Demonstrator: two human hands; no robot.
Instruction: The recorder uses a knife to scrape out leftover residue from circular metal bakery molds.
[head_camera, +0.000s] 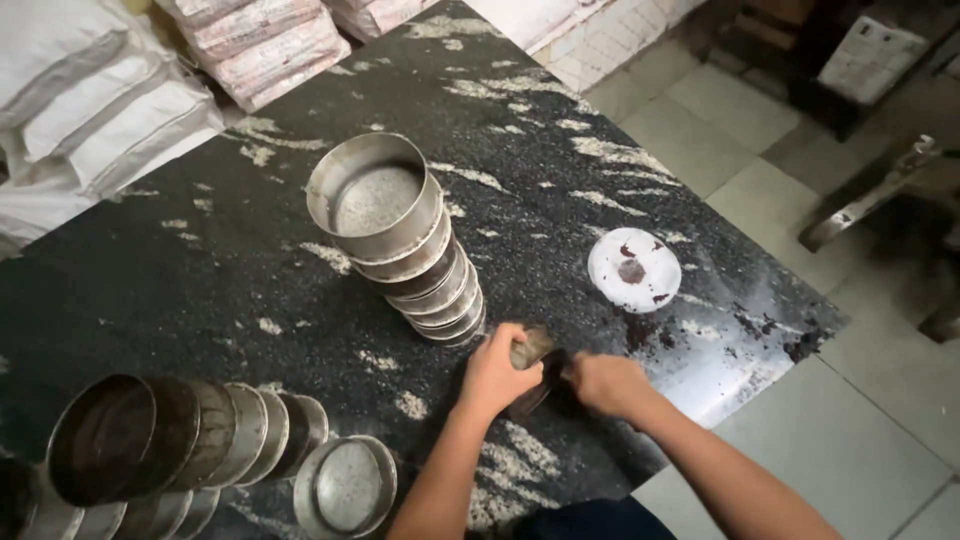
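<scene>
— See that tin between the hands? It's tipped on its side at the near edge of the worktop, just in front of the stack.

— The left hand has its fingers clenched round the rim. The right hand is pressed against the dark inside; whether those fingers are gripping something or just rubbing, I can't tell from here.

— What worries me is that stack. It's leaning, and the left knuckles are just beside its lowest tin. One nudge of that elbow, I'd guess, and the lot slides over.

— And the tin being worked sits close to the worktop's edge. If the grip slips it could roll off onto the floor tiles.

— Anything in the tins?

— The top one of the stack looks empty, only a speckled, dusty bottom. The row lying on its side at the near left is nested, the front tin dark inside and empty as far as I can see. One single tin stands upright below it, bare.

— And the white lid?

— Flat on the worktop, well apart, with dark brown smears and a blob on it. More dark crumbs by the right corner.
</scene>
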